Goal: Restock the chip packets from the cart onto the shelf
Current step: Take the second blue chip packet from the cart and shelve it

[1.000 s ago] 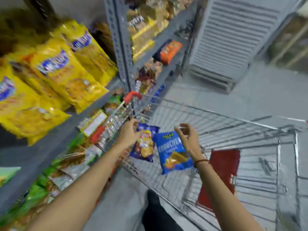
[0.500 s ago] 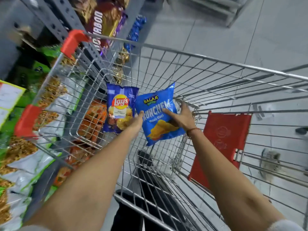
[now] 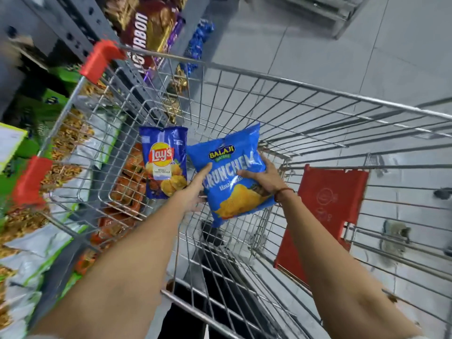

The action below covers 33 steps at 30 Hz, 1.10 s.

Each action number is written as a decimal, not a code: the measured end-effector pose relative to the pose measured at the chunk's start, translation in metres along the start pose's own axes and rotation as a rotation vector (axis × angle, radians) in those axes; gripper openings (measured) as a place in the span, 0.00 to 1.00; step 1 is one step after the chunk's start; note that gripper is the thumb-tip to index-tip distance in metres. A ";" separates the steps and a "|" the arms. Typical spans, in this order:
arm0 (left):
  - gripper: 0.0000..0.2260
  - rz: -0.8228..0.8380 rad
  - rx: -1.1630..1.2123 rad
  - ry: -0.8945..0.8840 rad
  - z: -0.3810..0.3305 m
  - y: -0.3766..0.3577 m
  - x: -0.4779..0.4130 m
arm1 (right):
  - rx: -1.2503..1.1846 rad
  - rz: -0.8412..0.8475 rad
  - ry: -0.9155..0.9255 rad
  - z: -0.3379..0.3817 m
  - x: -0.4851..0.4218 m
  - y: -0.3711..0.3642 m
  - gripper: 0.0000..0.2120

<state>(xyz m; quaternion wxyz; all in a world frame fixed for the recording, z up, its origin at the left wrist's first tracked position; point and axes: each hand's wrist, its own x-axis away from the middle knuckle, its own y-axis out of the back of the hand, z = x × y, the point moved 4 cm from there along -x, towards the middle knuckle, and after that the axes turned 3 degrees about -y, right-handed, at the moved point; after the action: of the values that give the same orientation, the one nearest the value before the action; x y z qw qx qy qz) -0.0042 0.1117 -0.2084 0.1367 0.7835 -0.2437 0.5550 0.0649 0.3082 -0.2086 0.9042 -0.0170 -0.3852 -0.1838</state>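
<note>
The bright blue crinkly Crunchem chip packet (image 3: 234, 177) is at the frame centre, inside the wire cart (image 3: 318, 99). My right hand (image 3: 263, 176) clasps it; my left hand (image 3: 195, 189) supports its edge. I should lift gently, avoiding crushing, toward the shelf (image 3: 73, 33) at upper left.

Bare wire cart (image 3: 281, 94) of shiny metal, glossy crinkled foil on both packets – Lay's (image 3: 165, 162) and Balaji (image 3: 234, 179), matt red plastic flap (image 3: 327, 199), smooth grey floor (image 3: 342, 50), perhaps tile.
</note>
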 end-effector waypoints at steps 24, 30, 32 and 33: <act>0.31 0.106 0.089 -0.903 -0.112 0.085 0.280 | -0.309 0.049 0.548 0.230 0.221 -0.062 0.13; 0.10 -0.026 0.044 -1.186 -0.149 0.120 0.405 | -0.330 0.093 0.836 0.321 0.302 -0.090 0.12; 0.09 -0.069 0.014 -1.264 -0.156 0.130 0.449 | -0.324 0.126 0.923 0.350 0.332 -0.098 0.12; 0.12 -0.098 -0.005 -1.302 -0.159 0.134 0.471 | -0.320 0.143 0.963 0.364 0.347 -0.102 0.13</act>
<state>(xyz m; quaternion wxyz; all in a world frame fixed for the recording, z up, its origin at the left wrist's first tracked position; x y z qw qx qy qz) -0.0783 -0.0327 0.2802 -0.0120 0.9693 -0.2422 -0.0406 -0.0011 0.1654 0.2797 0.9755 -0.0950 0.1100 -0.1650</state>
